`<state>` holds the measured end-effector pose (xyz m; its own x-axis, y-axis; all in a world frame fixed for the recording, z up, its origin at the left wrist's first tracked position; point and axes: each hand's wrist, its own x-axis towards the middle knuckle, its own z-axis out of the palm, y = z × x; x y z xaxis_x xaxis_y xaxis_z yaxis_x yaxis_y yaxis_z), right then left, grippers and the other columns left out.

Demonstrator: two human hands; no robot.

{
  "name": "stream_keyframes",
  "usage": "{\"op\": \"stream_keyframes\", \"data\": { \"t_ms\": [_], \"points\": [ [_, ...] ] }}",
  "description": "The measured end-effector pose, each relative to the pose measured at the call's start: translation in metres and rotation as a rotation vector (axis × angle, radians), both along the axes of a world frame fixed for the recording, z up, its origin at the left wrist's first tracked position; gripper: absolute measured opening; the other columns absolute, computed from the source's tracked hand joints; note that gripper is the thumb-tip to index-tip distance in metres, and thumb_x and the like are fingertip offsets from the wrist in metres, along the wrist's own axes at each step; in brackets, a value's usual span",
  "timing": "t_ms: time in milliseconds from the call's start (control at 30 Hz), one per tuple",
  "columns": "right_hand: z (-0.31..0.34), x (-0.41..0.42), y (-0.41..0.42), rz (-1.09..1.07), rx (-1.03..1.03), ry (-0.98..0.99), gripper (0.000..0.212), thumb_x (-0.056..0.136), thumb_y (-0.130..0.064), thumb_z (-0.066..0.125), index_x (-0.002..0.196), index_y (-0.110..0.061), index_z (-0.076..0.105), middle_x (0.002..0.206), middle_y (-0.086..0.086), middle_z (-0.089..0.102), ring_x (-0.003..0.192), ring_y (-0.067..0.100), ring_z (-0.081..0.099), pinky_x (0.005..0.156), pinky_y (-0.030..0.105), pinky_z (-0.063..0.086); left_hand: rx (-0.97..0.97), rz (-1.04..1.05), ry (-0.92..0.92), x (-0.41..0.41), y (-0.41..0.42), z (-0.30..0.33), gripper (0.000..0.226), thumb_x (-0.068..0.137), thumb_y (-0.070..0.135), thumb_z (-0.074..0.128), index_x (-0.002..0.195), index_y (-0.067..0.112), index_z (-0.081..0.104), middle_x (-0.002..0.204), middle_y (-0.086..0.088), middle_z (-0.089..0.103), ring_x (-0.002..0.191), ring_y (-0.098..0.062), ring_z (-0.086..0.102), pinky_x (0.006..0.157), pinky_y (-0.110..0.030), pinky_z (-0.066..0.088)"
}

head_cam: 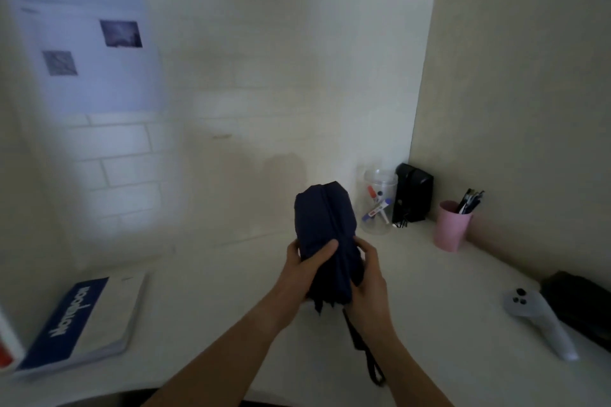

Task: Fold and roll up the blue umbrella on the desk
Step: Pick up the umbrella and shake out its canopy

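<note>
The dark blue umbrella (pixel 325 221) is collapsed into a thick bundle of folded fabric, held upright and tilted away from me above the white desk (pixel 215 307). My left hand (pixel 305 263) wraps its left side, thumb across the front of the cloth. My right hand (pixel 367 277) grips the lower right side, fingers curled around the fabric. A black wrist strap (pixel 367 353) dangles from the umbrella's lower end between my forearms.
A blue-and-white notebook (pixel 82 320) lies at the left. At the back right stand a clear jar of markers (pixel 378 205), a black case (pixel 411 196) and a pink cup of pens (pixel 451 225). A white controller (pixel 542 324) and a dark pouch (pixel 582 304) lie far right.
</note>
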<state>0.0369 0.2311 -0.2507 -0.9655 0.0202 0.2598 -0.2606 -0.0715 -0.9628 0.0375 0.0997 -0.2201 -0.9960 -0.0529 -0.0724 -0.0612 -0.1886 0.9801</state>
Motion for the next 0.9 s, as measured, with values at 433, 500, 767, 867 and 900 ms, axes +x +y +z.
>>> {"op": "stream_keyframes", "data": {
  "t_ms": [433,500,767,867,900],
  "points": [
    [0.083,0.037,-0.034,-0.303,0.222,0.396,0.065,0.095,-0.031,0.062,0.135,-0.062,0.021,0.084,-0.027,0.065,0.077,-0.017,0.062,0.065,0.003,0.045,-0.147,0.115,0.537,0.022,-0.028,0.143,0.060,0.083,0.053,0.077,0.136,0.036,0.055,0.126,0.013,0.069,0.108,-0.008,0.070,0.094,-0.036,0.060],
    [0.106,0.032,-0.029,-0.348,0.072,0.463,0.061,0.092,-0.032,0.064,0.137,-0.059,0.032,0.072,-0.018,0.068,0.067,-0.001,0.065,0.063,0.009,0.048,-0.275,0.135,0.577,0.039,-0.052,0.166,0.058,0.079,0.076,0.063,0.128,0.045,0.057,0.121,0.016,0.069,0.104,-0.005,0.070,0.087,-0.030,0.060],
    [0.145,0.026,-0.002,-0.252,-0.051,0.374,0.013,0.098,-0.030,0.059,0.107,-0.021,0.057,0.064,-0.004,0.062,0.053,0.011,0.058,0.053,0.031,0.048,-0.422,0.615,0.592,0.058,-0.160,0.192,0.021,0.104,0.044,0.048,0.114,0.030,0.061,0.116,-0.004,0.065,0.100,-0.025,0.063,0.087,-0.041,0.046],
    [0.146,0.029,-0.003,-0.209,0.070,0.428,0.035,0.102,-0.033,0.052,0.100,0.002,0.059,0.058,0.007,0.051,0.038,0.010,0.045,0.040,0.019,0.036,-0.402,0.568,0.549,0.058,-0.168,0.186,0.020,0.104,0.043,0.050,0.113,0.032,0.063,0.119,-0.005,0.065,0.097,-0.018,0.065,0.085,-0.041,0.046],
    [0.149,0.033,-0.005,-0.186,0.029,0.450,0.027,0.099,-0.029,0.057,0.106,-0.003,0.062,0.060,0.008,0.053,0.040,0.010,0.045,0.040,0.019,0.035,-0.393,0.554,0.542,0.059,-0.166,0.186,0.018,0.104,0.043,0.050,0.112,0.035,0.063,0.119,-0.003,0.065,0.098,-0.018,0.065,0.086,-0.041,0.046]
  ]
}}
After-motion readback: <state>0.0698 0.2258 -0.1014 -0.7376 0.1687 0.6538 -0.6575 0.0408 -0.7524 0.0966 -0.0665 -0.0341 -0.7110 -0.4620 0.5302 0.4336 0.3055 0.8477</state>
